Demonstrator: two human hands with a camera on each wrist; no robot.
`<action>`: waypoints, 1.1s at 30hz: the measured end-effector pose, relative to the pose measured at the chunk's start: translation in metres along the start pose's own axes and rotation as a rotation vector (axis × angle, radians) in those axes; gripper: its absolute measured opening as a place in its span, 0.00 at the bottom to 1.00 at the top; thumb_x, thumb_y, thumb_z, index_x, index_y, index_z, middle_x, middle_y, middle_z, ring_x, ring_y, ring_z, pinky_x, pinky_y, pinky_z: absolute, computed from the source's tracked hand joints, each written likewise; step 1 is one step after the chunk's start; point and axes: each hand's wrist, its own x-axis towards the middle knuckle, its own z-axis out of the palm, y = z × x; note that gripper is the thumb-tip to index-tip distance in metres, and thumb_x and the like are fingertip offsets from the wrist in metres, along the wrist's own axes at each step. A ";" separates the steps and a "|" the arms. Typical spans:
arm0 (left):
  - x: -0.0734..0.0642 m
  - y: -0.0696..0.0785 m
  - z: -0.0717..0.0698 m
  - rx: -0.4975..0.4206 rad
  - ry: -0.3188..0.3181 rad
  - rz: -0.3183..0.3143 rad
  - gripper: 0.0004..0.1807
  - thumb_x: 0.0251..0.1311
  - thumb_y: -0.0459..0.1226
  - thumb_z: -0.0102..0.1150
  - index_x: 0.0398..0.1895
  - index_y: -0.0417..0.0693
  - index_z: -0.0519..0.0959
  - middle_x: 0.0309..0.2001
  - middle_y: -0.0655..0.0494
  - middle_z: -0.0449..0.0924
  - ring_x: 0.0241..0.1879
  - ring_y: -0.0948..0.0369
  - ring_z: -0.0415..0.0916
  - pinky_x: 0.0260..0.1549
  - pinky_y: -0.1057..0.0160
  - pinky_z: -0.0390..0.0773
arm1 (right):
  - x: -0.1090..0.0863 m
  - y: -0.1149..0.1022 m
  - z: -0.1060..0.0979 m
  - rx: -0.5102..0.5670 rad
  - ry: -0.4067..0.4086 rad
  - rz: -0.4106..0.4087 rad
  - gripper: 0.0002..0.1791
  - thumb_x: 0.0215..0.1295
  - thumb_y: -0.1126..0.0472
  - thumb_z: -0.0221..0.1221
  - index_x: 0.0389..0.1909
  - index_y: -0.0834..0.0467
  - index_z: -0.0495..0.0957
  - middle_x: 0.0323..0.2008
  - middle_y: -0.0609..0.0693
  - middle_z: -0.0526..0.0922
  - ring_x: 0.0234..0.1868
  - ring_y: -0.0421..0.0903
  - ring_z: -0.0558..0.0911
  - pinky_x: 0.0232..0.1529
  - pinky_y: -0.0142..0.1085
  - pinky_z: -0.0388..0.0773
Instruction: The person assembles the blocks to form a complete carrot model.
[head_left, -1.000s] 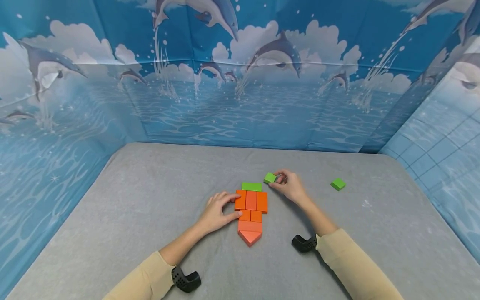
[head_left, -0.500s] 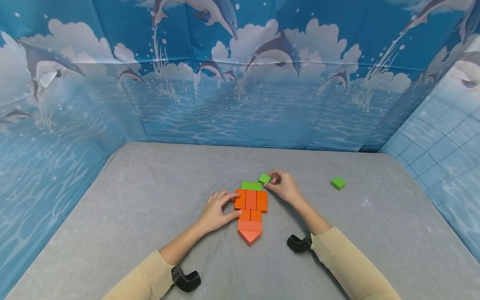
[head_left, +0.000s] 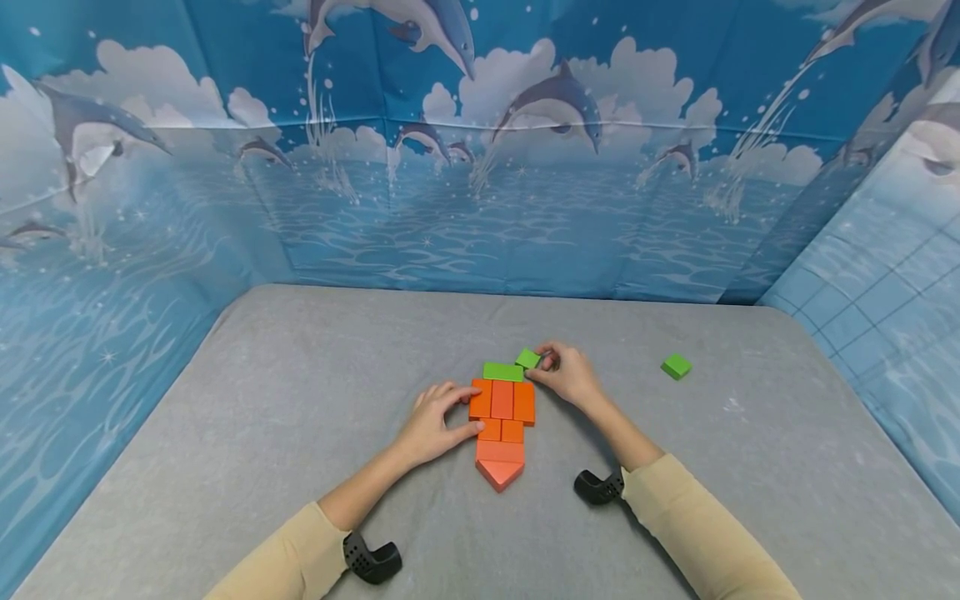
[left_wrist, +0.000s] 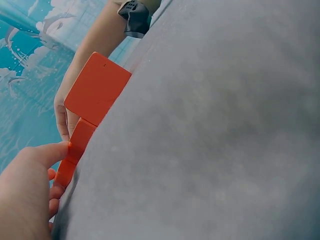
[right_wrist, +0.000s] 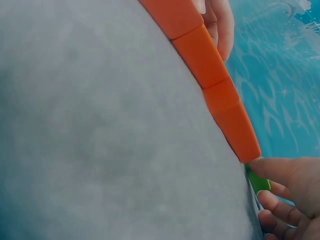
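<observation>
My right hand (head_left: 566,372) pinches a small green block (head_left: 527,359) between thumb and fingers. That block sits turned at an angle against the right end of a long green block (head_left: 503,372). Below the long block lie several orange blocks (head_left: 502,400) laid flat together, with a coral triangular block (head_left: 500,473) at the near end, pointing toward me. My left hand (head_left: 435,423) holds the left orange block (head_left: 480,400), thumb at its near end and index finger at its upper left. In the right wrist view, the green block (right_wrist: 259,181) shows partly behind the thumb.
A loose green block (head_left: 677,367) lies off to the right on the grey cloth-covered table (head_left: 300,358). Blue dolphin-print curtains (head_left: 480,208) stand behind and at the sides. Black devices (head_left: 372,560) are strapped at both wrists.
My right hand has moved left with the green block, bringing it to the long green block's right end, and the block has turned slightly. My left hand has stayed in place.
</observation>
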 end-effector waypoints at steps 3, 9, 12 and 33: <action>0.000 0.000 0.000 -0.005 -0.004 -0.004 0.27 0.51 0.48 0.63 0.55 0.52 0.75 0.44 0.57 0.73 0.46 0.59 0.66 0.47 0.54 0.61 | 0.000 0.000 0.001 0.001 -0.005 0.009 0.19 0.52 0.62 0.66 0.43 0.66 0.76 0.23 0.51 0.75 0.22 0.43 0.69 0.27 0.35 0.66; 0.000 0.000 0.000 -0.004 -0.006 -0.010 0.27 0.51 0.48 0.63 0.55 0.52 0.75 0.44 0.57 0.73 0.46 0.59 0.66 0.47 0.54 0.61 | 0.000 0.002 -0.002 0.035 -0.019 -0.012 0.20 0.51 0.63 0.66 0.44 0.67 0.75 0.23 0.52 0.75 0.22 0.42 0.69 0.27 0.33 0.66; 0.000 0.000 0.000 -0.007 -0.004 -0.013 0.27 0.50 0.48 0.64 0.55 0.52 0.75 0.44 0.57 0.73 0.45 0.59 0.66 0.47 0.54 0.61 | -0.001 0.004 -0.008 0.103 -0.040 -0.020 0.22 0.52 0.63 0.66 0.46 0.68 0.74 0.26 0.54 0.75 0.23 0.44 0.69 0.25 0.33 0.67; 0.000 0.000 0.000 -0.004 -0.007 -0.006 0.27 0.51 0.48 0.64 0.55 0.52 0.75 0.45 0.56 0.73 0.45 0.59 0.66 0.46 0.55 0.61 | -0.053 0.091 -0.124 -0.046 0.235 0.101 0.20 0.59 0.61 0.61 0.49 0.68 0.74 0.28 0.54 0.71 0.20 0.35 0.68 0.17 0.32 0.66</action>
